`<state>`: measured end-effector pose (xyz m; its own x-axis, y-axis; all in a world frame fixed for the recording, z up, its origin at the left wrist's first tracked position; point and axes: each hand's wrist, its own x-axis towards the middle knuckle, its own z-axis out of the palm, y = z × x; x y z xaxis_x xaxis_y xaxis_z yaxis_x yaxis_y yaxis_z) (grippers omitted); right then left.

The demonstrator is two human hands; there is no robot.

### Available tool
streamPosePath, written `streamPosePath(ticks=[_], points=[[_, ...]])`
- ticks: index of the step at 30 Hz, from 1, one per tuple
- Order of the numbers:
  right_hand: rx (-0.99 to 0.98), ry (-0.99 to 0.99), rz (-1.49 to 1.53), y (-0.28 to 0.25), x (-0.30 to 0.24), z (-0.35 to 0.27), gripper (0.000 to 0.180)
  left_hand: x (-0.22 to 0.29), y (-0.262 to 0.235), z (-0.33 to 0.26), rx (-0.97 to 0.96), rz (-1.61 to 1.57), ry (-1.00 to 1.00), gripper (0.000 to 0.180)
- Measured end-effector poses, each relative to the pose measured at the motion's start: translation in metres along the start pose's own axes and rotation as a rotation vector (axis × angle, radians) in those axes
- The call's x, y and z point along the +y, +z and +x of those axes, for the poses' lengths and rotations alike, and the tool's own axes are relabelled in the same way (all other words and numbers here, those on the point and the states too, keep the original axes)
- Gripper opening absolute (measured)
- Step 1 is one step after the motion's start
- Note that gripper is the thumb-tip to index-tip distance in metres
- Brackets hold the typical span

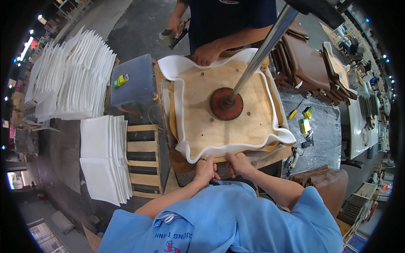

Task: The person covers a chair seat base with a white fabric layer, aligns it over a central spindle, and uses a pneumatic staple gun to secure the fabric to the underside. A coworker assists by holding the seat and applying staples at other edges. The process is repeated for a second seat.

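A square plywood panel (pixel 192 101) with several small holes lies on white foam padding (pixel 180 111), whose wavy edges curl up around it. Under the foam, a tan cover sheet (pixel 179 162) sticks out at the sides and near corners. A round red press foot (pixel 226 110) on a metal rod bears down on the panel's middle. At the near edge, my left hand (pixel 205 170) is closed with its fingers pinching the tan cover's edge. Just beside it, my right hand (pixel 239 165) pinches the same edge. The fingertips are partly hidden.
Across the panel, a co-worker's hand (pixel 206 54) rests on the far edge; their other hand holds a staple gun (pixel 173 37). White foam sheets (pixel 69 76) are stacked at left, near a blue-grey box (pixel 133 80). Brown covers (pixel 303 63) and a plastic-wrapped table (pixel 325 126) stand right.
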<state>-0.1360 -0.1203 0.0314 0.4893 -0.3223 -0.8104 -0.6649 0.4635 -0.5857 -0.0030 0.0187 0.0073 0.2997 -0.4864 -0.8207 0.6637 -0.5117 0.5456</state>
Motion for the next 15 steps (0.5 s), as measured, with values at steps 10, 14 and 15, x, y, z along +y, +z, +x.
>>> streamPosePath(ticks=[10,14,15], points=[[0.128,-0.230,-0.121,0.030,0.030,0.001,0.069,-0.014,-0.023,-0.004,0.004,0.128,0.236,0.068],[-0.014,-0.119,0.247,0.028,0.030,-0.005,0.064,-0.004,-0.027,-0.002,-0.057,-0.012,0.171,0.057],[-0.039,-0.019,0.404,0.021,0.032,-0.011,0.066,0.000,-0.028,-0.003,-0.058,-0.055,0.104,0.054]])
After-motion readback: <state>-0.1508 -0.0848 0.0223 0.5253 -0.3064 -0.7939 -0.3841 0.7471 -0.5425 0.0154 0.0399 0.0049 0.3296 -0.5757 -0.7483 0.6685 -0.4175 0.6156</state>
